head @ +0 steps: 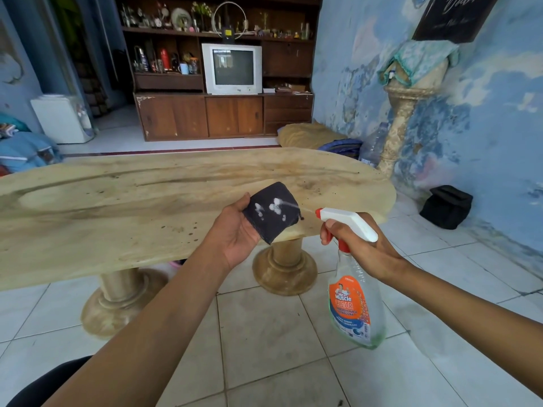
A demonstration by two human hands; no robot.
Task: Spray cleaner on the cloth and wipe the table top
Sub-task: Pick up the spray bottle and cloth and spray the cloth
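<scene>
Left grip [235,230] pinches the dark cloth [271,212] at its 8 o'clock edge, held above the counter [117,207] near rim. Right grip [357,245] is wrapped round the neck of the spray bottle [354,289], fingers on the trigger, nozzle aimed toward 10 o'clock; foam spots show on the cloth. Cloth appears limp and light; bottle judged rigid, possibly slippery when wet, best held at the neck.

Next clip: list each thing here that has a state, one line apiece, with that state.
Cloth: held up, white foam spots on it.
Spray bottle: upright, mid-spray toward cloth.
Left hand: holds cloth.
Right hand: grips bottle, finger on trigger.
Table top: speckled, unwiped.
Television: screen dark.
</scene>
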